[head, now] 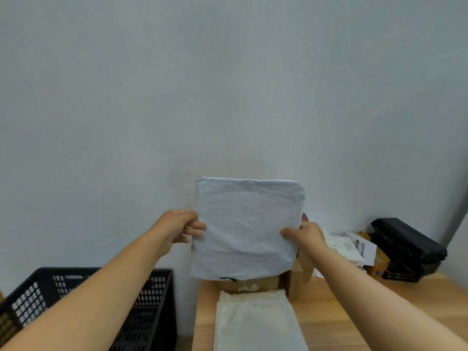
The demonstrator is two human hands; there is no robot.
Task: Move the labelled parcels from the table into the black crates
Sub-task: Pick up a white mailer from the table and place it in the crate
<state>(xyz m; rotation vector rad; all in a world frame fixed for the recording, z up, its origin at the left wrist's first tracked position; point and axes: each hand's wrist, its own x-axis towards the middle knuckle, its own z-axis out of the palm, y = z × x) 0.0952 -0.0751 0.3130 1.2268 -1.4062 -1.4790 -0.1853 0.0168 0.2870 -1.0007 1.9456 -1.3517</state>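
I hold a flat pale blue-white parcel [247, 228] upright in front of me, above the table. My left hand [181, 230] grips its left edge, thumb in front. My right hand [305, 235] grips its right edge the same way. The side facing me shows no label. A black slatted crate [152, 300] stands low at the left, beside the wooden table [354, 312]. Another pale parcel [255, 323] lies flat on the table just below the held one. Several white labelled parcels [347, 247] lie further right.
A brown cardboard box [255, 285] sits on the table behind the flat parcel. A stack of black bags [407, 249] is piled at the table's far right corner. A plain grey wall fills the background.
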